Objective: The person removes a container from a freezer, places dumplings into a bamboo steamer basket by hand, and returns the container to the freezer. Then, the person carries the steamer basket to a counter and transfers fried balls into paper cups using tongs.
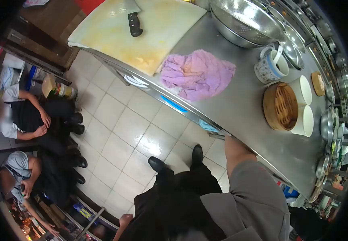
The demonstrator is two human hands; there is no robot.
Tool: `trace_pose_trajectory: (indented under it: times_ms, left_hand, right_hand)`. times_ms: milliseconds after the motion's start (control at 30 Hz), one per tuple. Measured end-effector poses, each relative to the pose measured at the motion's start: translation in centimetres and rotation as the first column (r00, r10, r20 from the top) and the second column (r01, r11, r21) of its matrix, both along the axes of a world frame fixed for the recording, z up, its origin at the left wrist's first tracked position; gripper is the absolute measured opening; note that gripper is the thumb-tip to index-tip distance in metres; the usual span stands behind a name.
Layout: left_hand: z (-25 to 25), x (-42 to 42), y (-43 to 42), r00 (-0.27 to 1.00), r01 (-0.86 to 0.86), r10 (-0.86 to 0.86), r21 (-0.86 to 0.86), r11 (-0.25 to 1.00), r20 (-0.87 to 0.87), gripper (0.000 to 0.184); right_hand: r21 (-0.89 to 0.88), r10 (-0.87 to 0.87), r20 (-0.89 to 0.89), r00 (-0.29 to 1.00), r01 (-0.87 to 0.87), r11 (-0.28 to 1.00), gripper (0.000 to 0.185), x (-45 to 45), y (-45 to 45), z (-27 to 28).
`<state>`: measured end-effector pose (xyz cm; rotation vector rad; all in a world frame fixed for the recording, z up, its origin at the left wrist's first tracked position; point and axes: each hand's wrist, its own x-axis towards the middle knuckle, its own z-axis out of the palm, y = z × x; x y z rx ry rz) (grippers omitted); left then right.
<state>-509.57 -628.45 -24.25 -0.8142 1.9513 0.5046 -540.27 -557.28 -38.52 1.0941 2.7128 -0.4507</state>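
Observation:
Curled into a fist, my left hand (126, 219) is beside my dark apron at the bottom, with nothing seen in it. My right forearm reaches to the edge of the steel counter (238, 108), and the hand itself is hidden there. On the counter lies a crumpled pink cloth (198, 74). A knife with a black handle (134, 25) rests on the stained white cutting board (105, 36). Farther right stand a round bamboo steamer (268, 106), two white cups (302, 120) and a patterned mug (265, 69) with a white spoon.
Metal colanders (242, 22) stand at the counter's far side, near more bowls. Two people (25, 114) sit at the left, their hands apart from mine. Pale floor tiles (129, 124) lie between them and the counter. A tin can (67, 91) is near the seated people.

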Motion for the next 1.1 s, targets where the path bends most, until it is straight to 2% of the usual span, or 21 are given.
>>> trace_pose_trajectory:
  times_ms: [67, 133, 167, 200, 233, 333, 433, 467, 633, 700, 767, 833, 867, 900, 933, 967, 1033, 1100]
  left_hand:
    - [-2.0, 2.1, -4.7, 0.998, -0.039, 0.038, -0.022, 0.999, -0.055, 0.038]
    - [-2.1, 1.1, -5.8, 0.987, -0.090, 0.088, -0.012, 0.996, -0.133, 0.038]
    - [-2.3, 0.8, -6.2, 0.991, -0.098, 0.096, -0.021, 0.995, -0.096, 0.038]
    - [-0.2, -1.6, -4.2, 0.993, -0.105, 0.103, -0.030, 0.994, -0.058, 0.038]
    - [4.8, -6.9, 1.0, 0.994, -0.111, 0.110, -0.039, 0.993, -0.020, 0.038]
    - [3.5, -8.6, 2.3, 0.989, -0.129, 0.126, -0.036, 0.991, -0.073, 0.036]
    - [0.9, -7.9, 1.7, 0.978, -0.163, 0.167, 0.043, 0.986, -0.124, 0.036]
    - [0.4, -7.8, 1.3, 0.988, -0.089, 0.090, 0.017, 0.996, -0.122, 0.037]
    - [1.2, -8.9, 1.6, 0.986, -0.044, 0.047, 0.021, 0.999, -0.159, 0.038]
    - [1.9, -9.7, 2.1, 0.988, 0.003, -0.003, 0.001, 1.000, -0.155, 0.038]
    - [3.0, -11.8, 3.4, 0.983, 0.120, -0.122, -0.021, 0.993, -0.138, 0.038]
    - [-1.1, -11.2, 0.6, 0.967, 0.156, -0.153, 0.002, 0.988, -0.205, 0.040]
    - [-2.9, -11.3, -0.4, 0.961, 0.167, -0.157, 0.023, 0.986, -0.226, 0.041]
    - [-4.3, -11.9, -1.1, 0.957, 0.168, -0.154, 0.039, 0.985, -0.248, 0.042]
    - [-5.4, -13.4, -1.4, 0.874, 0.407, -0.404, -0.050, 0.912, -0.270, 0.048]
    - [-5.5, -14.4, -0.9, 0.861, 0.416, -0.408, -0.041, 0.908, -0.304, 0.049]
    - [-5.5, -16.7, 0.5, 0.843, 0.406, -0.388, -0.032, 0.913, -0.373, 0.051]
    - [-4.3, -19.0, 2.6, 0.865, 0.334, -0.311, -0.010, 0.943, -0.393, 0.052]
  right_hand:
    - [0.014, -0.017, 0.002, 1.000, 0.017, 1.000, 0.021, -0.5, -0.3, -0.1]
    - [0.022, -0.041, 0.003, 0.999, 0.041, 0.999, 0.021, -0.6, -0.1, -0.1]
    - [0.026, -0.041, 0.006, 0.999, 0.040, 0.999, 0.020, -0.9, -0.3, -0.2]
    - [0.031, -0.042, 0.005, 0.999, 0.041, 0.999, 0.020, -1.0, -0.1, -0.3]
    - [0.035, -0.053, 0.008, 0.999, 0.052, 0.998, 0.020, -1.1, 0.0, -0.5]
    - [0.042, -0.058, 0.006, 0.998, 0.058, 0.997, 0.019, -1.3, 0.0, -0.5]
    - [0.036, -0.054, 0.005, 0.999, 0.054, 0.998, 0.018, -1.4, 0.1, -0.3]
    - [0.036, -0.047, 0.005, 0.999, 0.047, 0.998, 0.017, -1.5, 0.1, -0.1]
    - [-0.016, 0.005, -0.033, 0.999, -0.005, 1.000, 0.016, -1.0, -0.5, 2.5]
    - [-0.079, 0.048, -0.081, 0.996, -0.054, 0.995, 0.016, 0.1, -2.2, 5.0]
    - [-0.218, 0.083, -0.125, 0.989, -0.109, 0.970, 0.015, 1.7, -5.1, 10.5]
    - [-0.422, 0.111, -0.145, 0.983, -0.163, 0.892, 0.015, 4.6, -9.0, 17.2]
    - [-0.470, 0.171, -0.207, 0.963, -0.251, 0.846, 0.015, 6.2, -10.8, 20.0]
    - [-0.389, 0.295, -0.443, 0.847, -0.478, 0.788, 0.008, 8.9, -11.5, 19.1]
    - [-0.232, 0.383, -0.600, 0.702, -0.611, 0.756, 0.008, 10.2, -12.5, 22.9]
    - [-0.343, 0.411, -0.541, 0.734, -0.638, 0.689, 0.010, 11.7, -13.0, 26.2]
    - [-0.462, 0.402, -0.578, 0.710, -0.691, 0.556, 0.009, 13.1, -12.9, 31.4]
    - [-0.374, 0.439, -0.643, 0.627, -0.758, 0.534, 0.008, 13.2, -10.9, 36.2]
